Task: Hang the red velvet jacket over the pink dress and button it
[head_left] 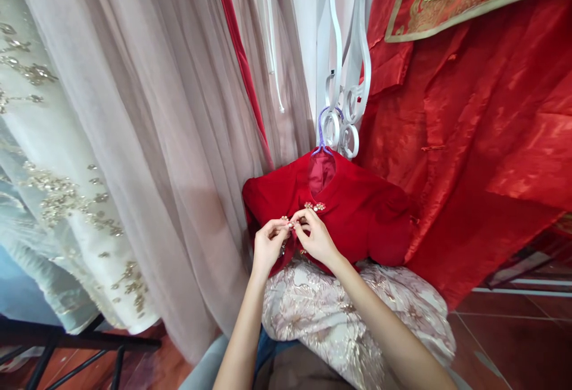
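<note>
A red velvet jacket hangs on a purple hanger in front of me. At its front opening, my left hand pinches a small decorative button fastening between thumb and fingers. My right hand is closed on the same fastening from the other side, fingertips meeting those of the left. Just above them, a jewelled floral clasp near the neckline joins the two front edges. More ornaments below are partly hidden by my hands. Pale floral brocade fabric lies under the jacket's hem.
Sheer beige-pink fabric hangs on the left, beside a white gown with gold beading. A white scrolled metal stand rises behind the hanger. Large red satin garments hang on the right. Black metal legs stand on the tiled floor.
</note>
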`<state>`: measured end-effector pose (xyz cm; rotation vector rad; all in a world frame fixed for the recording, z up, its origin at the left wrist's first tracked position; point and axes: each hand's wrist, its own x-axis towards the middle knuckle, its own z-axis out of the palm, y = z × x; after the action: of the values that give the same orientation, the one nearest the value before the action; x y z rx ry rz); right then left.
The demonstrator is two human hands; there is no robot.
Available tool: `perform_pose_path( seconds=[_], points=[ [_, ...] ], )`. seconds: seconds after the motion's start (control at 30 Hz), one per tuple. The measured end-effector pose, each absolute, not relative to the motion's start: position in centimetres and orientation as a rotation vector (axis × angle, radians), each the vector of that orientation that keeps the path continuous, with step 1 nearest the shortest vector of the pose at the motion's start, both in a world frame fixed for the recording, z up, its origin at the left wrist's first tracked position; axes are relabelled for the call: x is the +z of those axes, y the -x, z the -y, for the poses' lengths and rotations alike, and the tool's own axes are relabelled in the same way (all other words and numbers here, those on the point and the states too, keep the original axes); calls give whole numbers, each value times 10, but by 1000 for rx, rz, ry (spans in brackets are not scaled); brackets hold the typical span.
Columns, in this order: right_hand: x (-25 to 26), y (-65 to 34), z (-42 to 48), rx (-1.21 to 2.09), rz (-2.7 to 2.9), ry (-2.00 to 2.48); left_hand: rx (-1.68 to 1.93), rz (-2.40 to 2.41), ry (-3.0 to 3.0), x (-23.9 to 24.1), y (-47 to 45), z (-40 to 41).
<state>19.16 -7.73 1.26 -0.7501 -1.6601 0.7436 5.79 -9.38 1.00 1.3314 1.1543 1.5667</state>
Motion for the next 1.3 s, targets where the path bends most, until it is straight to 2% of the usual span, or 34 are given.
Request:
perform_pose_path(
  seconds=[0.17, 0.43, 0.53, 0.67, 0.9, 1.1, 1.3],
  points=[
    [5, -192, 84, 833, 1579, 736, 1822, -1227, -1200, -10, -72, 99],
    [1, -196, 79, 953, 1535, 658, 1663, -1073, -823, -11, -77, 101],
    [-1, -196, 81, 889, 1581, 678, 1657, -1041, -783, -14, -83, 106],
    [-7, -196, 86, 757, 1652, 788, 1620, -1058, -852, -20, -95, 111],
    [-24, -218, 116, 777, 1429, 952, 1549, -1231, -1059, -27, -97, 120],
    [-50, -243, 142, 831, 1687, 1264, 1294, -1306, -1443, -54, -103, 141],
    [-44, -238, 145, 1042, 1750, 1167, 1309, -1380, -1194, -60, -102, 144]
  ],
)
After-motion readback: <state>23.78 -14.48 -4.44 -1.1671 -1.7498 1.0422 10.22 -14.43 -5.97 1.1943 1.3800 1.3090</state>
